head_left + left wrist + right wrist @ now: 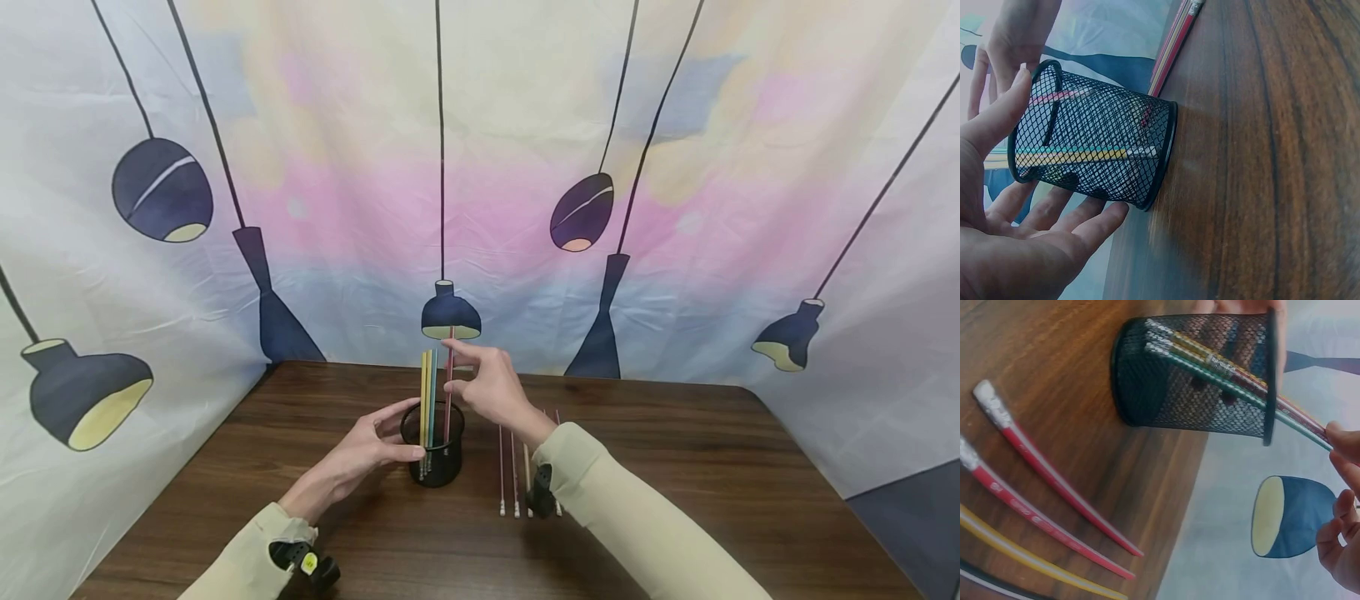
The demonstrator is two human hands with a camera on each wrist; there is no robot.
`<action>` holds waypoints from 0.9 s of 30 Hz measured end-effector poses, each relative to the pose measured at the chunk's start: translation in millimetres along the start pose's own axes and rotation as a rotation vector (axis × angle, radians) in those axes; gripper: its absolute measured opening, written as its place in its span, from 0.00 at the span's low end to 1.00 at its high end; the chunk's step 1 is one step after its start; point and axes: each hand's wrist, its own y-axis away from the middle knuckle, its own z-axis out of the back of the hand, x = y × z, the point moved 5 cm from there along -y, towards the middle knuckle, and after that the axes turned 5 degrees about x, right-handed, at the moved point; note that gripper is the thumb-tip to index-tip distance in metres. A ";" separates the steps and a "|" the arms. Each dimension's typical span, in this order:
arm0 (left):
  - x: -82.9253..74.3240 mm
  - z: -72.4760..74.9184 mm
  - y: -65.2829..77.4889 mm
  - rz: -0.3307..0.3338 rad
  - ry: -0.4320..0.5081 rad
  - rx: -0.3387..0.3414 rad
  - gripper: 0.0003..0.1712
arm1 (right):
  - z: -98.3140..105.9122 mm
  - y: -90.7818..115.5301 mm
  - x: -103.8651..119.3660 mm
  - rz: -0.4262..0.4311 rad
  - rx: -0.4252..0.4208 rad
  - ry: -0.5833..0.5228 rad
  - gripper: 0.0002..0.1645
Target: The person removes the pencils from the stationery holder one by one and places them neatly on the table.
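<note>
A black mesh pencil cup (437,473) stands upright on the table, with my left hand (356,454) holding it from the left. The thumb lies by the rim and the other fingers go round the far side, as the left wrist view shows. Yellow pencils (425,379) and a teal pencil (434,383) lean inside, their silver ends down. My right hand (491,387) pinches a red pencil (448,417) near its upper end. That pencil's lower part is inside the cup, seen through the mesh in the right wrist view.
To the right of the cup, several pencils lie side by side on the wooden table (675,467), including a red pencil (1054,475) and a yellow pencil (1041,556). My right forearm partly covers them. A printed cloth (360,208) hangs behind the table.
</note>
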 end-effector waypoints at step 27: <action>-1.1 -0.4 1.4 -0.002 -0.003 0.000 0.51 | 43.3 -4.9 19.1 0.032 -0.108 -0.054 0.41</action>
